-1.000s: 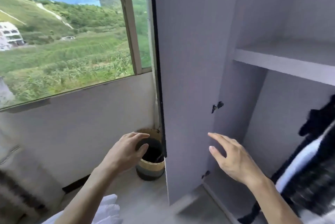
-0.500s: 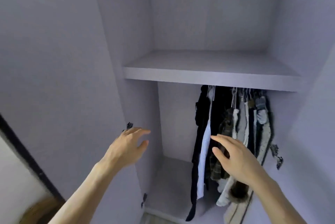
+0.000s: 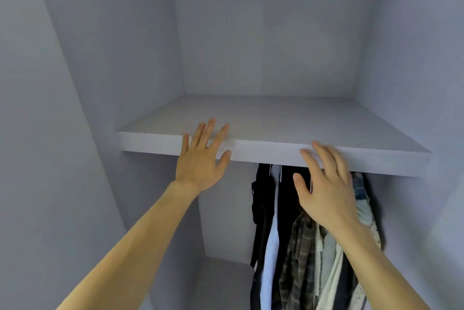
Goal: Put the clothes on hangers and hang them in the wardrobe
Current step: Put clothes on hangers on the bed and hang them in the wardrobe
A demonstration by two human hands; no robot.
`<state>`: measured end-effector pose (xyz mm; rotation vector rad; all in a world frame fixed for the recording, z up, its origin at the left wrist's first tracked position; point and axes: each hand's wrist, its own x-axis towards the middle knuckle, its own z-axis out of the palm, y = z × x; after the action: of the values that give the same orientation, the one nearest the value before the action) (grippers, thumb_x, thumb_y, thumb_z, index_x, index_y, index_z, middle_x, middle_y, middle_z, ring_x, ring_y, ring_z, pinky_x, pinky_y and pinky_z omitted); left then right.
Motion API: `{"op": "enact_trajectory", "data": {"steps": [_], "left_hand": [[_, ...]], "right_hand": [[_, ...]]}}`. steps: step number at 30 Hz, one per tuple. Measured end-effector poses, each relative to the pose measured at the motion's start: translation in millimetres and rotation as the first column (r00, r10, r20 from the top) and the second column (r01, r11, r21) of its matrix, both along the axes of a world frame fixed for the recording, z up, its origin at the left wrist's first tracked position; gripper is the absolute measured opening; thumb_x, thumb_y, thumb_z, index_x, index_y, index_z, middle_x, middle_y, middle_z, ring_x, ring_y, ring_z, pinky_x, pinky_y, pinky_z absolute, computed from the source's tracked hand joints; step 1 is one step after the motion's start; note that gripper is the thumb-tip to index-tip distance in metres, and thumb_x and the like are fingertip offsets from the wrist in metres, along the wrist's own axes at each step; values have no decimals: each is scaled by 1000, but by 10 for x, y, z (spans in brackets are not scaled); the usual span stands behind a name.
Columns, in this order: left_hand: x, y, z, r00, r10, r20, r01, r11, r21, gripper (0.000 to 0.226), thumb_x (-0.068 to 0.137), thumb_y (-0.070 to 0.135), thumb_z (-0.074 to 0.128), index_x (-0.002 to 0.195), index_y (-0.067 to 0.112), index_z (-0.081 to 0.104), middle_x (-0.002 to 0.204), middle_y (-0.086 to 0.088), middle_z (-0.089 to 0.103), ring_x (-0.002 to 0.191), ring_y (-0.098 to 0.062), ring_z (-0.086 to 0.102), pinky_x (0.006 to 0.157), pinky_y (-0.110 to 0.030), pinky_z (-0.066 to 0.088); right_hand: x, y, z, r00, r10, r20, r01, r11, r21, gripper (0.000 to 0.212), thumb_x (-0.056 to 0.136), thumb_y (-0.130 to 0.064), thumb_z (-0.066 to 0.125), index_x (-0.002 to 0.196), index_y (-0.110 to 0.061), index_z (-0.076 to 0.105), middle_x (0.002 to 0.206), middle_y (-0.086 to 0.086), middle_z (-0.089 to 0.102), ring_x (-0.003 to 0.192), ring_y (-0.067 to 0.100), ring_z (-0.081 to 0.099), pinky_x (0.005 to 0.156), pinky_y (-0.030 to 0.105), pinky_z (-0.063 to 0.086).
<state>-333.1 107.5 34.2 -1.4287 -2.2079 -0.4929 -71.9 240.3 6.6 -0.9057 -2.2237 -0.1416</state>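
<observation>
The pale grey wardrobe point(image 3: 82, 99) stands open in front of me. Its shelf point(image 3: 276, 119) crosses the middle of the view. Under the shelf, at the right, several clothes point(image 3: 296, 247) hang close together: dark, white, plaid and pale pieces. Their hangers are mostly hidden by the shelf edge. My left hand point(image 3: 200, 161) is raised with straight spread fingers in front of the shelf's front edge and holds nothing. My right hand point(image 3: 326, 184) is raised too, fingers relaxed, in front of the shelf edge and the hanging clothes, and is empty.
The shelf top carries nothing that I can see. Left of the hanging clothes the lower compartment point(image 3: 226, 222) shows bare back wall and floor. The wardrobe's side walls close in on both sides.
The view turned from the window and open door to the wardrobe's inside and then tilted up. Both hands rose from waist height to the shelf edge, staying empty.
</observation>
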Motion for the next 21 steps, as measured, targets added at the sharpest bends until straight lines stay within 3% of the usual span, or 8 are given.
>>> {"op": "enact_trajectory", "data": {"steps": [4, 9, 11, 13, 14, 16, 19, 21], "left_hand": [[-178, 231, -215, 998, 25, -60, -19, 995, 99, 62, 102, 58, 24, 159, 37, 7, 168, 3, 5, 155, -22, -1, 122, -57, 2], [-112, 324, -629, 995, -80, -66, 98, 936, 338, 65, 101, 42, 44, 159, 25, 19, 167, -9, 4, 154, -30, -1, 123, -54, 2], [28, 343, -1043, 976, -205, -69, 216, 917, 336, 65, 97, 35, 50, 157, 24, 27, 166, -12, 10, 154, -32, 7, 123, -56, 7], [209, 407, -1470, 943, -332, -31, 330, 913, 240, 60, 94, 33, 53, 152, 26, 35, 162, -10, 25, 151, -30, 21, 119, -58, 21], [296, 467, -1607, 931, -361, 52, 346, 919, 189, 57, 95, 35, 52, 149, 26, 38, 158, -7, 32, 147, -27, 29, 116, -56, 30], [436, 699, -1667, 887, -290, 360, 262, 957, 125, 56, 97, 44, 48, 149, 25, 37, 152, -2, 41, 137, -22, 41, 111, -48, 40], [479, 1201, -1493, 613, -92, 785, 153, 988, -3, 70, 94, 57, 47, 153, 23, 28, 148, -4, 43, 131, -24, 48, 107, -44, 45], [465, 1440, -1387, 521, -21, 853, 187, 978, -90, 68, 97, 49, 47, 154, 20, 24, 146, -9, 49, 127, -28, 53, 105, -43, 46]], "right_hand": [[-320, 304, 17, 990, -126, -66, 135, 976, 168, 56, 98, -48, 39, 151, -27, 38, 159, 4, 32, 151, 27, 18, 121, 56, 2], [-643, 613, -192, 947, -150, -285, 254, 892, 374, 43, 96, -42, 47, 130, -20, 59, 135, 8, 57, 135, 29, 41, 118, 60, 14], [-713, 691, -244, 926, -155, -345, 302, 851, 430, 43, 94, -41, 45, 128, -20, 61, 131, 9, 59, 133, 29, 43, 117, 58, 16], [-731, 735, -259, 924, -148, -352, 312, 824, 474, 44, 94, -41, 43, 129, -20, 59, 131, 9, 59, 132, 29, 44, 117, 58, 17], [-725, 742, -258, 926, -142, -349, 309, 815, 491, 45, 95, -41, 42, 131, -20, 58, 131, 9, 59, 132, 29, 44, 117, 58, 17], [-722, 757, -266, 928, -134, -347, 305, 808, 504, 46, 95, -41, 40, 132, -19, 57, 131, 9, 58, 133, 29, 44, 117, 59, 17], [-735, 749, -261, 927, -135, -351, 306, 813, 495, 47, 96, -42, 38, 133, -19, 55, 132, 9, 58, 134, 29, 43, 117, 59, 17], [-718, 740, -255, 934, -134, -332, 290, 825, 485, 47, 96, -43, 37, 134, -20, 53, 133, 9, 57, 135, 29, 42, 117, 59, 16]]}}
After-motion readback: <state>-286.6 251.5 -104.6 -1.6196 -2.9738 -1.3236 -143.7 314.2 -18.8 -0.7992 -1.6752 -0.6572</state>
